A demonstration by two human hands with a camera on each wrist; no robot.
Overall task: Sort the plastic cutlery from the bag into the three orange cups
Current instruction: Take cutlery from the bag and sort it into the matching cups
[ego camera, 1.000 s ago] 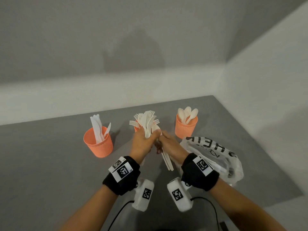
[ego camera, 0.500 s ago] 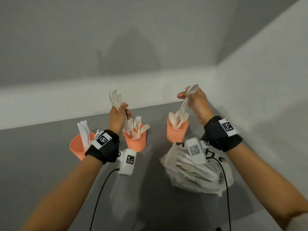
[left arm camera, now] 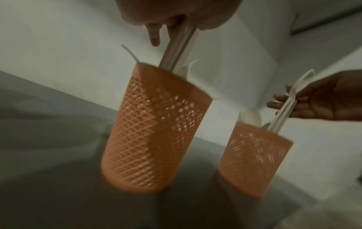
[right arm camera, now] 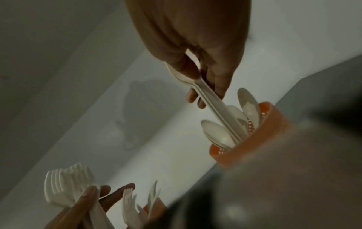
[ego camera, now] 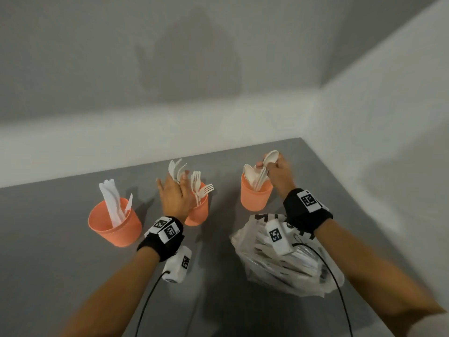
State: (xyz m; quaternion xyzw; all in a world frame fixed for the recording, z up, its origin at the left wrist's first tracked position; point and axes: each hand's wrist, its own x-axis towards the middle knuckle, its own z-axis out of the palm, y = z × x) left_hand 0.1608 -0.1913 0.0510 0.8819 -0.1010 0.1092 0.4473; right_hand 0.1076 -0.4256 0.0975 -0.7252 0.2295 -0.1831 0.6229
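Both hands lower cutlery into cups on the tabletop [ego camera: 73,276].
Head view: left hand [ego camera: 175,198] grips forks [ego camera: 175,169] over the middle cup [ego camera: 199,210]; right hand [ego camera: 279,175] pinches spoons [ego camera: 263,171] entering the right cup [ego camera: 255,198]; bag [ego camera: 279,263] near.
Left wrist: fork handles meet the cup rim.
Right wrist: spoon handles sit inside.

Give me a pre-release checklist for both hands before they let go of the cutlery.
1. Left hand grips forks: ok.
2. Fork handles inside middle cup: ok.
3. Right hand pinches spoons: ok.
4. Spoon handles inside right cup: ok.
5. Types match what each cup holds: ok.
6. Handles touching cup bottoms: cannot tell.
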